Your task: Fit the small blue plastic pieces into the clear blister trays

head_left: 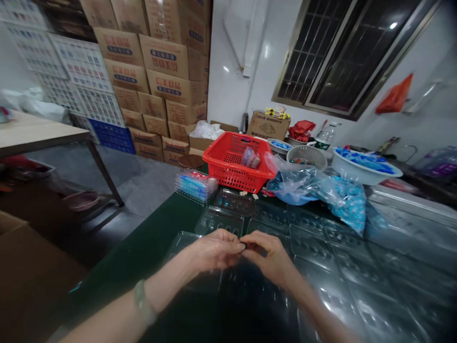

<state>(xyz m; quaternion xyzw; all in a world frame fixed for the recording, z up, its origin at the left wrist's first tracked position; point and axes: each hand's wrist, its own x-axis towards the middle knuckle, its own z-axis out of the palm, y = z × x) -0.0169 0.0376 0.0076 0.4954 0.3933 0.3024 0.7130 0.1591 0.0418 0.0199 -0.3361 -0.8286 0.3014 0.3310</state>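
Observation:
My left hand [218, 248], with a pale green bangle [144, 301] on its wrist, meets my right hand [264, 250] above a dark green table. Fingertips of both hands are pinched close together. Whatever lies between them is too small or hidden to make out. Below and around the hands, clear plastic trays [314, 243] with moulded hollows lie in rows on the table. One clear tray [183, 240] is partly covered by my left hand and forearm. Beyond the hands, a stack of clear trays with blue contents [195, 186] stands beside a red basket [232, 171].
Right of the basket lies a clear bag of blue wrapped pieces [346, 202]. Behind it stand a white basin of blue packets [367, 166] and a grey strainer basket [307, 155]. Cardboard boxes [164, 62] are piled by the wall. A wooden-topped table [39, 128] is at left.

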